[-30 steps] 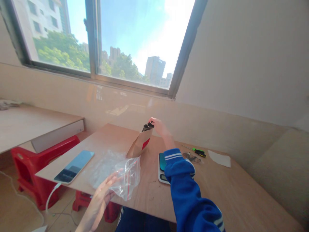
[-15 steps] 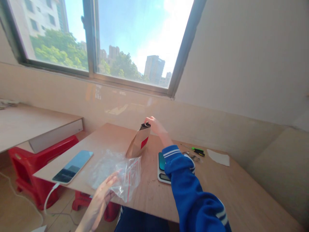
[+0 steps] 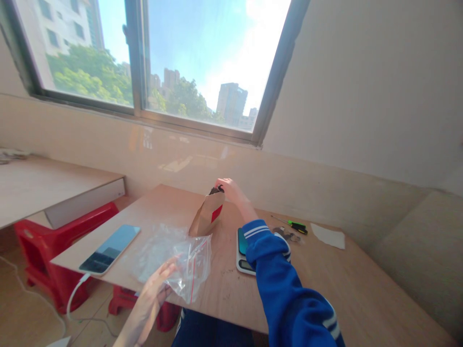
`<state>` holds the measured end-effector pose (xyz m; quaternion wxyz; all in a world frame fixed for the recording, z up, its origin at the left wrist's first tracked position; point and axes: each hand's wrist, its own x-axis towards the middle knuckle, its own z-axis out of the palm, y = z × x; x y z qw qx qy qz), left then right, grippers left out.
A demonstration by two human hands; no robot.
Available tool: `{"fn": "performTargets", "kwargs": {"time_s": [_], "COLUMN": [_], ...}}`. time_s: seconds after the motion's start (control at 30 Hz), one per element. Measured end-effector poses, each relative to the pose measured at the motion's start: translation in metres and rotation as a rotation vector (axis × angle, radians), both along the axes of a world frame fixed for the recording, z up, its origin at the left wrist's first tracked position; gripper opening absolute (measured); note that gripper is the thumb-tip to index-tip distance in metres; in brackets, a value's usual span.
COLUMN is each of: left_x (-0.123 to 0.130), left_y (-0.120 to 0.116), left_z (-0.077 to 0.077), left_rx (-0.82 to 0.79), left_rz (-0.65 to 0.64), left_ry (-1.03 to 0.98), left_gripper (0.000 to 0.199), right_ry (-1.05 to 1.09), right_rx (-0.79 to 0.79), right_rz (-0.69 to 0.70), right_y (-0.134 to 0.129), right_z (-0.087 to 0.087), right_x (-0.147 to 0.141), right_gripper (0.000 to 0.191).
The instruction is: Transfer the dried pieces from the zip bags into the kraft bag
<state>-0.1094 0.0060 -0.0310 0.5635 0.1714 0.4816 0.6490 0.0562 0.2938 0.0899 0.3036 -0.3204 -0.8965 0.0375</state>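
Brown paper bag (image 3: 208,217) up there under the right fingers (image 3: 219,183)?

Yes — they're clamped together on its dark folded top (image 3: 216,190), with the right hand (image 3: 228,189) just above. The bag stands upright, its lower end at the counter (image 3: 220,308).

How would it handle?

Light and soft, I'd judge, and quick to crease. That folded top looks like the firmest place to hold.

And on the left?

Left fingers (image 3: 170,267) spread apart at the edge of a clear zip bag (image 3: 193,274). Whether they're holding it, I can't tell. It looks thin and slippery — I'd pinch it near the red-lined seal.

What's further out?

Crumpled clear plastic (image 3: 155,250) lies just beside it, then a phone (image 3: 109,249) on its white cable (image 3: 74,294). To the right, a kitchen scale (image 3: 243,255) sits partly behind the blue sleeve (image 3: 275,274), and beyond are a green-handled screwdriver (image 3: 297,227) and a scrap of white paper (image 3: 327,236). Below the counter's edge stands a red stool (image 3: 36,255).
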Motion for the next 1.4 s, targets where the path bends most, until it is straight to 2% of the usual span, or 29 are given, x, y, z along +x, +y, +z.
{"fn": "performTargets", "kwargs": {"time_s": [0.23, 0.37, 0.47, 0.57, 0.63, 0.7, 0.8, 0.9, 1.0, 1.1, 1.2, 1.27, 1.4], "left_x": [0.0, 0.003, 0.004, 0.003, 0.003, 0.004, 0.008, 0.015, 0.018, 0.015, 0.008, 0.005, 0.013], "left_y": [-0.001, -0.003, -0.005, -0.004, -0.003, 0.0, 0.003, 0.005, 0.005, 0.006, 0.013, 0.02, 0.034], "left_z": [0.001, 0.008, 0.012, 0.01, 0.006, 0.002, -0.001, -0.003, -0.004, -0.005, -0.01, -0.013, -0.012], "left_rx": [0.005, 0.009, 0.007, 0.011, 0.04, 0.102, 0.192, 0.232, 0.204, 0.179, 0.237, 0.247, 0.188], "left_rz": [-0.018, -0.001, 0.011, -0.008, -0.048, -0.101, -0.14, -0.125, -0.137, -0.193, -0.238, -0.233, -0.116], "left_ry": [0.017, 0.042, 0.056, 0.079, 0.095, 0.097, 0.094, 0.142, 0.262, 0.321, 0.294, 0.319, 0.537], "left_gripper": [0.031, 0.028, 0.027, 0.036, 0.047, 0.056, 0.061, 0.059, 0.063, 0.074, 0.08, 0.074, 0.056], "right_ry": [0.196, 0.27, 0.353, 0.466, 0.534, 0.541, 0.433, 0.332, 0.461, 0.696, 0.743, 0.717, 0.697], "right_rx": [-0.064, -0.138, -0.169, -0.176, -0.188, -0.272, -0.478, -0.701, -0.844, -0.861, -0.869, -0.862, -0.813], "right_rz": [-0.109, -0.098, -0.066, -0.055, -0.06, -0.035, 0.048, 0.187, 0.269, 0.186, 0.153, 0.132, 0.047], "right_y": [0.001, -0.003, -0.011, -0.028, -0.048, -0.073, -0.113, -0.138, -0.145, -0.146, -0.15, -0.156, -0.17], "right_z": [-0.006, -0.013, -0.012, -0.006, -0.005, -0.007, -0.018, -0.033, -0.044, -0.048, -0.052, -0.058, -0.077], "right_x": [-0.01, -0.012, -0.012, -0.011, -0.009, -0.007, -0.005, -0.005, -0.004, -0.001, 0.005, 0.008, 0.006], "right_gripper": [0.026, 0.025, 0.029, 0.032, 0.03, 0.027, 0.031, 0.037, 0.034, 0.031, 0.026, 0.022, 0.015]}}
